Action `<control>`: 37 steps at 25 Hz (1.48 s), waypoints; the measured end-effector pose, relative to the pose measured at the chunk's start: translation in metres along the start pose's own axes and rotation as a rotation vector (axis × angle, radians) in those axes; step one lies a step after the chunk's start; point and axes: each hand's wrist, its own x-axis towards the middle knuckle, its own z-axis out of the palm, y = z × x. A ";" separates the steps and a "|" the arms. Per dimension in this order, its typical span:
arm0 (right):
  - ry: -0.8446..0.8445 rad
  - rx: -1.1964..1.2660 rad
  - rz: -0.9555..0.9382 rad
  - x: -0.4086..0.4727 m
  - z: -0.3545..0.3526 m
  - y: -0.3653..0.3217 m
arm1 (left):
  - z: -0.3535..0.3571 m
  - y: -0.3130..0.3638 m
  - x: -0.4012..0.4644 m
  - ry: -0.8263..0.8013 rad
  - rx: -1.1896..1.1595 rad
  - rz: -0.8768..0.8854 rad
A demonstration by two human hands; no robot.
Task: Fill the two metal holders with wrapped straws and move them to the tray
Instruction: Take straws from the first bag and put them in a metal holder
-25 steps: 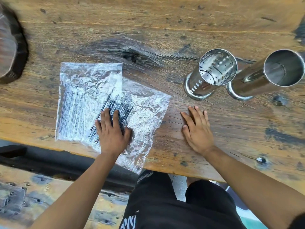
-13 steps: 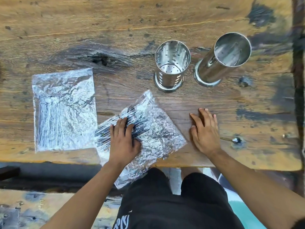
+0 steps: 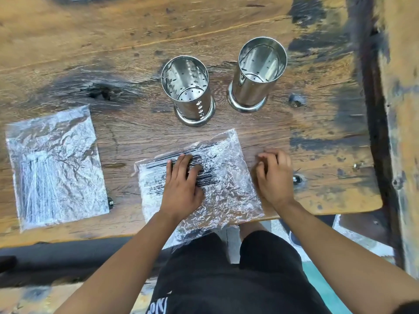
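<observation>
Two shiny metal holders stand upright and empty on the wooden table [image 3: 113, 41]: a perforated left holder [image 3: 188, 91] and a right holder [image 3: 256, 73]. In front of them lies a crinkled clear bag of black wrapped straws [image 3: 226, 184], its near end hanging over the table's front edge. My left hand [image 3: 181, 184] lies flat on this bag, fingers spread over the straws. At the bag's right edge my right hand [image 3: 274, 175] rests with its fingers curled; whether it grips the plastic is unclear. A second bag of straws [image 3: 56, 166] lies flat at the left. No tray is in view.
The table's front edge runs just below the bags, and its right edge lies past my right hand. Another worn wooden surface [image 3: 403, 109] stands beyond a dark gap on the right. My legs in black shorts are under the table edge.
My left hand has slid the bag of black straws rightward, off the second bag, and turned it in front of the holders. My right hand's fingers have curled at the bag's right edge.
</observation>
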 end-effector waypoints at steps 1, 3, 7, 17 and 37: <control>0.029 0.027 0.023 0.003 -0.001 -0.004 | 0.000 0.002 0.002 0.006 0.000 0.005; -0.008 0.066 0.053 0.009 -0.003 -0.015 | 0.001 0.004 0.004 0.015 0.031 -0.015; -0.255 0.044 0.029 0.011 0.007 -0.037 | 0.011 0.004 0.001 -0.003 0.164 -0.161; -0.343 -0.032 0.082 0.020 0.021 -0.038 | 0.042 -0.003 0.003 -0.011 0.277 -0.203; -0.317 0.027 0.300 0.043 -0.007 -0.004 | 0.049 -0.005 0.004 0.046 0.285 -0.202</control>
